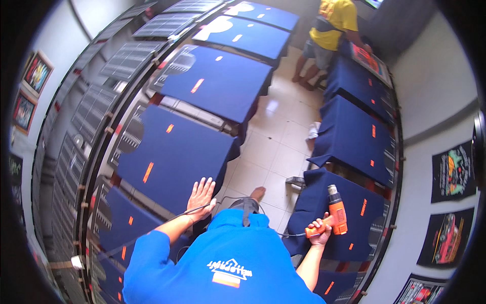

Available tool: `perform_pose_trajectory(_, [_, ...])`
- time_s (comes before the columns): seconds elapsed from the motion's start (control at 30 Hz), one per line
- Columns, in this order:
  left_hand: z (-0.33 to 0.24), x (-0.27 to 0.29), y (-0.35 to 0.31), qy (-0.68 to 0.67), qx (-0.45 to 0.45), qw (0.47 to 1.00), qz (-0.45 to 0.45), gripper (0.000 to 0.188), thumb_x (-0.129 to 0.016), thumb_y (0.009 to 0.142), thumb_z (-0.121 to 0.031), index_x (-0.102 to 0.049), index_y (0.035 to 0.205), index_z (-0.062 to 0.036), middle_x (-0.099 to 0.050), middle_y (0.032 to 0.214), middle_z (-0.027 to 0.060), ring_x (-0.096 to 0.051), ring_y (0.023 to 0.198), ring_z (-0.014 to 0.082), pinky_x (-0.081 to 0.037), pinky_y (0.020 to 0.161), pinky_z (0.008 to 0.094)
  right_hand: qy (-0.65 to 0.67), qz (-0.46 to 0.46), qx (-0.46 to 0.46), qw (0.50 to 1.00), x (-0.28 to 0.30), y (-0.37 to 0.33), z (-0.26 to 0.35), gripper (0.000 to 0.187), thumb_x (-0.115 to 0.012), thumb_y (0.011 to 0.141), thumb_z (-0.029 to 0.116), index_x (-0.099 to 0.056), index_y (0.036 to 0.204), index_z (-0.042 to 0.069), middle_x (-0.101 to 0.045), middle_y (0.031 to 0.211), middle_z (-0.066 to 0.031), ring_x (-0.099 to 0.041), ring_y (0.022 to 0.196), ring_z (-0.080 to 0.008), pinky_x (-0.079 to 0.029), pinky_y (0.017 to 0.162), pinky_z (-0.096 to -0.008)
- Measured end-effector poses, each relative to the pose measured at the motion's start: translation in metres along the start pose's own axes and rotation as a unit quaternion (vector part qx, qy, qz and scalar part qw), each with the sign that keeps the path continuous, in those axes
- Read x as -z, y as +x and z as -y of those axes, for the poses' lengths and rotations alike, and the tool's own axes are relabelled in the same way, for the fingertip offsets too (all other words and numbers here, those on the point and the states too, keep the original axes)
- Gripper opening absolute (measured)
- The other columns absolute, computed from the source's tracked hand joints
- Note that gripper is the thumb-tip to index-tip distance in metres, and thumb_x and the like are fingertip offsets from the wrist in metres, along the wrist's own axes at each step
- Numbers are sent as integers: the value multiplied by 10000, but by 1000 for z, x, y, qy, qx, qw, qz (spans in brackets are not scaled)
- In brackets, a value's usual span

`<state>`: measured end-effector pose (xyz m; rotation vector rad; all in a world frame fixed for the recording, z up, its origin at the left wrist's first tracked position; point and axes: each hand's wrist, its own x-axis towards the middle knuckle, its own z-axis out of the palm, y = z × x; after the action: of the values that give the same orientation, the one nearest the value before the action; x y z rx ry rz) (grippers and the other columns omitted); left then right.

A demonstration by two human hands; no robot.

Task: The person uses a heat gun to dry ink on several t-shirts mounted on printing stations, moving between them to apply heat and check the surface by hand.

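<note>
Right fingers (319, 223) tight around orange heat gun (337, 213); left fingers (204, 187) straight, over blue cloth (174, 154)

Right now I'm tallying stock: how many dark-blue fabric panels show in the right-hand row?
4: farthest panel, by the yellow-shirted person; second panel, nearer; third panel, behind the orange heat gun; nearest panel, cropped by the bottom edge. More may be hidden.

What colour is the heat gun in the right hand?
Mostly orange; the head view shows the heat gun best.
</note>
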<state>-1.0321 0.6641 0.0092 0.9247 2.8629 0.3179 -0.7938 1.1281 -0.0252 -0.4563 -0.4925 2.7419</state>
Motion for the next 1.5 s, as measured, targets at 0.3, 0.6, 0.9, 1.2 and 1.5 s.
perform_pose_trajectory(0.3, [-16, -9, 137, 4, 33, 999, -21, 677, -478, 947, -300, -292, 1513, 21, -215, 1611, 194, -126, 1511, 367, -62, 1217, 523, -123, -85, 56, 987, -54, 13, -8, 552, -728, 779, 71, -470, 1259, 162, -539, 1064, -63, -597, 904, -214, -515, 875, -460])
perform_pose_trajectory(0.6, [-8, -12, 301, -85, 84, 987, -103, 612, -382, 966, -238, -284, 1543, -58, -170, 1624, 203, -108, 1508, 392, -67, 1209, 538, -164, -79, 99, 978, -169, 152, 16, 503, -751, 884, 236, -446, 1274, 145, -538, 1072, -68, -595, 842, -184, -527, 763, -390])
perform_pose_trajectory(0.9, [37, 10, 421, -88, 55, 993, -59, 583, -345, 978, -249, -350, 1497, 16, -259, 1606, 170, -178, 1504, 338, -87, 1221, 494, -337, -201, 182, 902, -235, 293, 76, 514, -649, 867, 84, -435, 1334, 64, -554, 995, -72, -569, 730, -129, -530, 624, -292])
perform_pose_trajectory(1.2, [22, 14, 544, -49, 49, 997, -36, 604, -315, 997, -266, -275, 1524, 26, -248, 1611, 169, -146, 1512, 345, -53, 1222, 496, -458, -293, 209, 813, -282, 366, 160, 425, -615, 930, 146, -484, 1326, 66, -600, 920, -54, -564, 628, -91, -489, 531, -244])
perform_pose_trajectory(1.5, [27, -6, 684, 44, 77, 993, -71, 558, -193, 1038, -259, -255, 1553, -54, -220, 1634, 102, -154, 1514, 313, -88, 1218, 471, -449, -383, 233, 773, -273, 445, 294, 459, -586, 952, 266, -523, 1338, 25, -646, 965, -94, -580, 594, -106, -508, 521, -250])
